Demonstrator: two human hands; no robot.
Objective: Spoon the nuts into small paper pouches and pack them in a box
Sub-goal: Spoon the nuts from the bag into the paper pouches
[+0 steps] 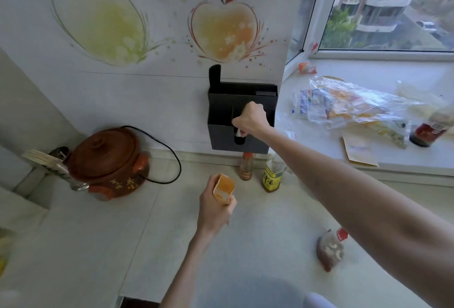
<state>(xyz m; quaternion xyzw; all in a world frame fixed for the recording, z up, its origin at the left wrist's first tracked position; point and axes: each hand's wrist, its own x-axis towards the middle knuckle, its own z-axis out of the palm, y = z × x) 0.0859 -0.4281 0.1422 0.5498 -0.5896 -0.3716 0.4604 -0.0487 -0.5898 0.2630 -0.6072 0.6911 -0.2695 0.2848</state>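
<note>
My left hand [216, 205] holds a small orange paper pouch [223, 188] upright over the counter, its mouth open toward me. My right hand [250, 121] is stretched out to a black wall-mounted holder [221, 108], fingers closed on a white handle-like piece [237, 133] at the holder's front slot; what the piece belongs to is hidden. A clear bag of nuts [330, 250] with a red seal lies on the counter at the right. More flat paper pouches [360, 151] rest on the window sill.
A brown clay cooker [108, 160] with a black cord stands at the left beside a utensil rack. Two bottles [271, 175] stand under the holder. Crumpled plastic bags [348, 103] and a dark jar [427, 132] crowd the sill.
</note>
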